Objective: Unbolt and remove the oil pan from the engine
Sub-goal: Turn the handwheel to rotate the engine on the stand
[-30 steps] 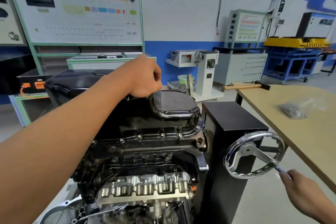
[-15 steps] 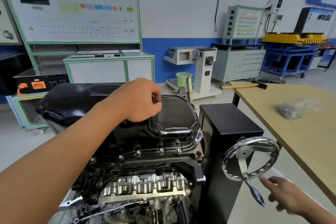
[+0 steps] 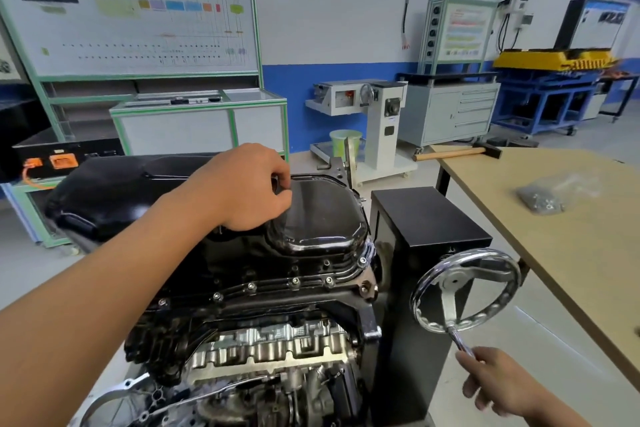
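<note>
Oil pan, glossy black pressed steel in the head view, sits on top of the upturned engine directly under my left hand, whose fingers curl against the step of its raised sump. My right hand, low and out to the side, is closed round the crank handle of the stand's handwheel. Below my left wrist, bolts line the pan's flange, so I judge it fastened. It should be stiff, fairly heavy and slick; the domed top gives no purchase, so I'd lift by opposite flange edges, kept level.
</note>
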The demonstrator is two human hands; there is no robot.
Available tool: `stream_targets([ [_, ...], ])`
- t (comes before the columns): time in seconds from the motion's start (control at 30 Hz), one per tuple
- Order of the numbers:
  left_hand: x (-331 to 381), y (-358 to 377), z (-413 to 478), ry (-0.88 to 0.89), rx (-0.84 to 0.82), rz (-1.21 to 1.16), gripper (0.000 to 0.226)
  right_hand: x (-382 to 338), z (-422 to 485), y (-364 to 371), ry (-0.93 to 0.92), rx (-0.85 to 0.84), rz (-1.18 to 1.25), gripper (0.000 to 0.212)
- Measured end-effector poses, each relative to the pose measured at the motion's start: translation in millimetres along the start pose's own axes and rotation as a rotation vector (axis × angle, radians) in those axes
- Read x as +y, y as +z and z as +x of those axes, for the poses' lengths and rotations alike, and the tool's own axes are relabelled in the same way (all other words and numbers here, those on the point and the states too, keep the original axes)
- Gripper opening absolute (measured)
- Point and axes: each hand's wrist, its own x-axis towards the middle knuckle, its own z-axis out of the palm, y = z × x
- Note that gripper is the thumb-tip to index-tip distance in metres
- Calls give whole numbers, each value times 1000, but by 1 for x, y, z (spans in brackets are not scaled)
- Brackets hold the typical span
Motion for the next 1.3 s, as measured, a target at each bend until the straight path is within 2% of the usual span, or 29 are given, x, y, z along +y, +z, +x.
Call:
stream_targets([
  [0.17,-4,-4,4,-7,13,-46,20,7,7,-10,43,77,99,28],
  [0.27,-6,-6,12,-21,19,-45,11,7,8,-38,52,263,209,29],
  [0.37,-7,-8,21,-55,12,-43,9,-17,1,-71,-39,439,412,35],
  [0.43,-8,-9,27,-81,3,-39,11,-39,-12,-76,-141,363,632,32],
  [0.5,-9,-10,32,-100,-5,-39,12,-57,-22,-63,-180,179,716,33],
  [0.57,-9,-11,36,-112,-20,-41,13,-66,-24,-26,-134,-18,654,34],
  [0.63,-9,-11,36,-113,-23,-32,13,-59,-18,19,-88,-76,517,30],
  [0.67,-10,-10,35,-107,-18,-27,14,-47,-11,36,-99,-31,420,26],
  [0.73,-10,-8,32,-91,-3,-22,15,-13,6,39,-161,168,134,19],
  [0.8,-10,-5,30,-73,10,-12,15,12,20,16,-114,311,-3,26],
  [0.87,-10,-5,30,-76,5,-10,15,21,27,-7,-49,331,-25,39],
  [0.93,-9,-7,31,-93,-12,-21,14,25,33,-6,-69,341,-105,43],
  [1.0,-7,-10,31,-103,-14,-20,13,25,37,12,-82,293,-106,41],
  [1.13,-5,-9,25,-92,-26,-12,17,22,43,36,-101,227,54,38],
  [1.23,-6,-6,22,-107,-41,102,33,19,44,41,-84,222,97,37],
  [1.3,-6,-6,23,-190,-90,228,51,20,45,42,-75,228,115,37],
])
